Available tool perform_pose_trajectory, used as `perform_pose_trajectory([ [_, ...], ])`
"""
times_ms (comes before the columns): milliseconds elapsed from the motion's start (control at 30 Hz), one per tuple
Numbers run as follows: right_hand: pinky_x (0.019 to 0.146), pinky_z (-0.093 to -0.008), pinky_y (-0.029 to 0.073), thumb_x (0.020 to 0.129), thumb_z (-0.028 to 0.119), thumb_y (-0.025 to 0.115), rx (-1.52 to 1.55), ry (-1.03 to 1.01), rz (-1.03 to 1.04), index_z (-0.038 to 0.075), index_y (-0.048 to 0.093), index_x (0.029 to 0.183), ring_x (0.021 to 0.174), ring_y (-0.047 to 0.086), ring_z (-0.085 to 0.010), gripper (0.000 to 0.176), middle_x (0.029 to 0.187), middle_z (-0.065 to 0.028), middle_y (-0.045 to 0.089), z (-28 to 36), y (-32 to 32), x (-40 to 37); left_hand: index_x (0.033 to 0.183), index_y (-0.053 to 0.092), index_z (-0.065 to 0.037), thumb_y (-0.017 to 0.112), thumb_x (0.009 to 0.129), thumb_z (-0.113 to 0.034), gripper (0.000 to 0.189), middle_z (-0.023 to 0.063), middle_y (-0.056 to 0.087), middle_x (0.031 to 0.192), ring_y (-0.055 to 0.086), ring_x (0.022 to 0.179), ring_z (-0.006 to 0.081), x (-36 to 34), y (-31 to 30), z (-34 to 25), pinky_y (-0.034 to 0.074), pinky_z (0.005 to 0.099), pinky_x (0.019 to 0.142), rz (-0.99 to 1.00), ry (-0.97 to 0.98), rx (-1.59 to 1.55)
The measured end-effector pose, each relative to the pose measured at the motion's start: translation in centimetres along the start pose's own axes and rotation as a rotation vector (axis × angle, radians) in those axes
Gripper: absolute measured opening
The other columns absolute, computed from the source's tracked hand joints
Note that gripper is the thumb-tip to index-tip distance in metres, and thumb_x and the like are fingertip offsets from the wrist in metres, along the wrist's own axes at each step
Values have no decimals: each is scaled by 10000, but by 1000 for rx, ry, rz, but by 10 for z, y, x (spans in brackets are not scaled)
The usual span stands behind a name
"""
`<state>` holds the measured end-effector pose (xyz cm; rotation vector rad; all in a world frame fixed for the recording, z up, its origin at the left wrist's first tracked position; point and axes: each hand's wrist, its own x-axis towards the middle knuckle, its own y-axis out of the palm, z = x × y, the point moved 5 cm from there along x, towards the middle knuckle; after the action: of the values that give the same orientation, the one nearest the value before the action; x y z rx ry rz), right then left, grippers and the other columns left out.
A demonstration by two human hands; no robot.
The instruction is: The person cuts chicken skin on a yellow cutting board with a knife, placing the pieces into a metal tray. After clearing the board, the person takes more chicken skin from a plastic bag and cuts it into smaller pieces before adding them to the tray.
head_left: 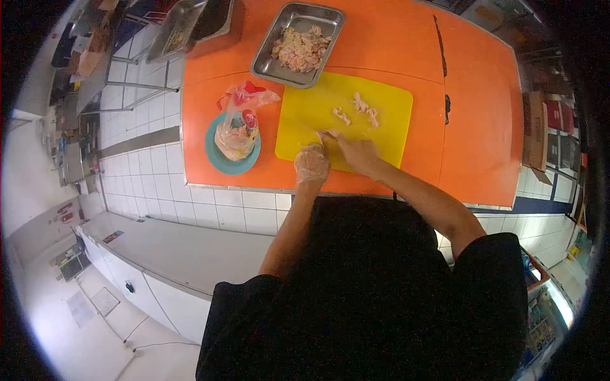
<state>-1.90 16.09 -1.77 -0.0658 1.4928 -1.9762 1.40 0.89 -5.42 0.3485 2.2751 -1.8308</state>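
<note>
Blade and fingertips close together on the yellow board

The left hand (311, 164), in a clear plastic glove, is curled low over the near edge of the cutting board (389, 141), against a pale piece of meat (319, 136); its fingertips are too small to tell whether they pinch or merely press. The right hand (359, 156) is closed around what looks like a knife (330, 134), its blurred blade reaching across in front of the left fingers.

The main risk is a cut: if the meat slid under the blade, or the loose glove bunched into its path, the edge could catch a fingertip or snip off plastic among the food. Loose meat scraps (360, 101) lie on the board's far side, where a wide sweep could scatter them. The metal tray (286, 75) of chopped meat (301, 51) sits right by the board's far left corner, so a shifted board might knock it. On the tabletop (476, 152) to the left, a plastic bag (234, 145) bulges above the blue bowl (212, 159) and could tip if an elbow snagged it.
</note>
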Motion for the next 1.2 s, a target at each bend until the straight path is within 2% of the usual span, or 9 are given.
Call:
perform_pose_trajectory([
  [233, 641, -541, 562, 965, 177, 535, 3, -27, -42, 44, 549, 1175, 770, 730, -391, 250, 833, -201, 717, 0, 10, 21, 917, 739, -51, 595, 891, -149, 176, 180, 714, 935, 703, 895, 375, -3, -6, 2, 563, 479, 781, 20, 90, 5],
  [300, 600, -529, 548, 943, 164, 568, 24, -25, -36, 45, 539, 1115, 707, 719, -396, 212, 764, -200, 700, -18, 15, -1, 1022, 733, -59, 595, 899, -151, 206, 174, 709, 922, 689, 876, 367, -11, 5, 8, 552, 475, 788, -305, 353, 85],
  [533, 617, -559, 549, 983, 195, 531, -28, 52, 282, 38, 517, 1144, 744, 720, -401, 225, 792, -197, 687, -72, -6, -96, 1216, 663, -104, 577, 926, -166, 309, 198, 675, 851, 661, 801, 370, 1, -21, 47, 529, 498, 762, -406, 255, -282],
  [633, 605, -545, 532, 1035, 254, 504, -23, 80, 338, 30, 511, 1156, 703, 702, -393, 254, 739, -180, 663, -79, -14, -112, 1118, 714, -110, 578, 935, -187, 241, 203, 669, 829, 667, 765, 380, 5, -32, 70, 532, 506, 749, -246, -18, -679],
  [700, 593, -525, 522, 1074, 288, 477, -7, 43, 323, 21, 508, 1170, 665, 688, -382, 286, 703, -161, 653, -84, -14, -114, 947, 739, -94, 590, 935, -202, 184, 191, 652, 782, 661, 711, 377, 5, -56, 63, 531, 505, 699, -309, 68, -197],
  [900, 623, -563, 514, 1086, 342, 465, 320, 142, -2, 39, 540, 1154, 712, 675, -432, 319, 751, -213, 651, -117, -16, -126, 929, 661, -66, 638, 932, -254, 189, 209, 663, 924, 677, 854, 404, 19, -92, -12, 548, 511, 760, -226, 297, -136],
  [1000, 608, -529, 510, 1078, 314, 502, 437, 306, -181, 33, 566, 1121, 709, 664, -439, 292, 765, -230, 653, -154, 7, -138, 1051, 680, -78, 680, 885, -253, 242, 209, 668, 993, 668, 924, 396, 36, -76, -35, 540, 516, 819, -123, 195, -273],
  [1067, 590, -458, 499, 1087, 355, 519, 588, 372, -323, -64, 524, 1331, 624, 645, -336, 484, 743, -200, 646, -174, 19, -147, 1074, 685, -68, 670, 895, -244, 251, 208, 668, 997, 661, 948, 399, 46, -55, -40, 536, 513, 834, -186, 232, -281],
  [1200, 518, -386, 457, 1089, 326, 528, 701, 452, -498, -30, 572, 1227, 557, 599, -237, 384, 676, -136, 602, -202, 50, -164, 1124, 687, -39, 647, 928, -210, 263, 221, 666, 1046, 645, 996, 420, 64, 2, -21, 529, 512, 875, -115, 304, -384],
])
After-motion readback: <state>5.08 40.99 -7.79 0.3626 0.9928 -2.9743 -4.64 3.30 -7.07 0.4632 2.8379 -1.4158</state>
